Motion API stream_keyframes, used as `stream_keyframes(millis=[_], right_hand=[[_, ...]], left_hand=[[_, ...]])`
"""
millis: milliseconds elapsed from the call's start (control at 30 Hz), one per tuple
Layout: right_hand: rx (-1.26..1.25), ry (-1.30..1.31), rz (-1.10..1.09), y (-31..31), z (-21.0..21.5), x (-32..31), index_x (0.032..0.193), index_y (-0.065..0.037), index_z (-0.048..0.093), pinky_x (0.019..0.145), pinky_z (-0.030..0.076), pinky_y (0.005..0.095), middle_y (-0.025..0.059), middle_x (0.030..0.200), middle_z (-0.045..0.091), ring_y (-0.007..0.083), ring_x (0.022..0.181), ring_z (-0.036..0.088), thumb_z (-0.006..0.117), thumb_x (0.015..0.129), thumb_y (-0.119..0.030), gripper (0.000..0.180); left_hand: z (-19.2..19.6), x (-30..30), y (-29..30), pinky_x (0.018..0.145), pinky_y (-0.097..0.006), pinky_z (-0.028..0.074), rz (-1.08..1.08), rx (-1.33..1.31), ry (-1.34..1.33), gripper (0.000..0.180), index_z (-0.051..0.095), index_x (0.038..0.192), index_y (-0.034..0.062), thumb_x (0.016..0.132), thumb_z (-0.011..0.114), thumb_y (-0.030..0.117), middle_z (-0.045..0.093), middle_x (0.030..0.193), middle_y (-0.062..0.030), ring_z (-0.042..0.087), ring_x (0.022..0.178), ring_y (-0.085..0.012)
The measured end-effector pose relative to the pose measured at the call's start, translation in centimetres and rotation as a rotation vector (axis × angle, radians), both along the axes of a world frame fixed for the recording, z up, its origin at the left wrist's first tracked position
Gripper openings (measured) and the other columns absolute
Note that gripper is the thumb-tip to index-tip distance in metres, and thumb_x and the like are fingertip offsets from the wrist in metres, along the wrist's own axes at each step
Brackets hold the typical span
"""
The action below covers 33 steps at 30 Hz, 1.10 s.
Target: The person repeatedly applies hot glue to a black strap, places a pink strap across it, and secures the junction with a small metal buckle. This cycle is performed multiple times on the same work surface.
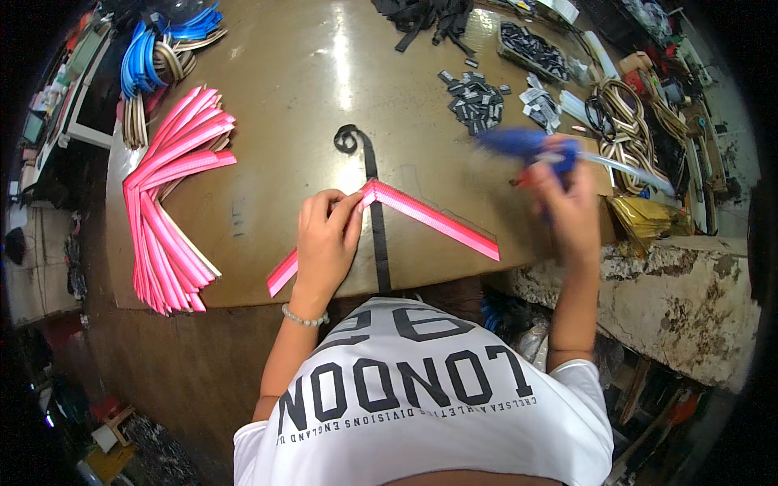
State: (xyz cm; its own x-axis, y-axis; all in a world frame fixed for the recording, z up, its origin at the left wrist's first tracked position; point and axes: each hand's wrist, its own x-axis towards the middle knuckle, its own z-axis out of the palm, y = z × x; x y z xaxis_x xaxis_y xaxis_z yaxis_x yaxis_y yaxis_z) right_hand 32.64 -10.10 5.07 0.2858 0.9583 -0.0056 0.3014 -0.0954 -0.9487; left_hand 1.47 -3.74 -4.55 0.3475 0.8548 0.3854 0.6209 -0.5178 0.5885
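Observation:
My left hand (324, 239) pinches a pink strip (438, 217) near its bent peak. Both arms of the strip slope down toward the table's front edge, the left one partly behind my wrist. Beneath the peak runs a narrow black ribbon (380, 243), its far end coiled in a loop. Raised over the table to the right, my right hand (574, 215) grips a blue glue gun (519, 144), smeared by motion. A pale translucent glue stick (628, 168) juts from its rear. The glue gun's nozzle points left, apart from the strip.
A fanned pile of bent pink strips (174, 235) covers the table's left side, with blue strips (142, 61) behind it. Small black tags (478, 101) lie far right, near a full tray (533, 50). Beige-and-black strip bundles (628, 134) and a rough ledge (664, 300) border the right.

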Motion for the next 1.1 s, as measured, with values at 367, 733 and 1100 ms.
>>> stream_keyframes(millis=[367,733,1100], right_hand=[[-0.101,-0.527,0.367,5.9,-2.3,-7.2,0.118,-0.004,0.046,0.065,0.053,0.0460,0.0218,0.083,0.070,0.0433,0.076,0.068,0.069,0.090,-0.039,0.050],[-0.056,-0.556,0.416,4.0,-3.4,-7.7,0.113,-0.005,0.046,0.062,0.052,0.0494,0.0223,0.078,0.069,0.0446,0.072,0.067,0.069,0.089,-0.041,0.049],[0.112,-0.314,-0.546,-1.2,-4.0,3.4,0.108,-0.003,0.061,0.065,0.049,0.0303,0.0066,0.085,0.067,0.0140,0.072,0.061,0.064,0.095,-0.041,0.040]], left_hand=[[-0.3,-0.2,0.2,0.080,-0.037,0.045,-0.016,-0.007,-0.032,0.019,0.070,0.105,0.0066,0.086,0.070,0.011,0.059,0.097,-0.0094,0.055,0.090,-0.0261],[-0.7,-0.2,0.3,0.078,-0.037,0.044,-0.019,0.046,-0.036,0.018,0.070,0.104,0.0068,0.086,0.070,0.011,0.059,0.096,-0.0075,0.054,0.085,-0.0241],[-0.4,-0.1,0.2,0.080,-0.037,0.046,-0.002,-0.011,-0.039,0.018,0.071,0.104,0.0059,0.087,0.069,0.010,0.059,0.096,-0.0101,0.054,0.088,-0.0264]])
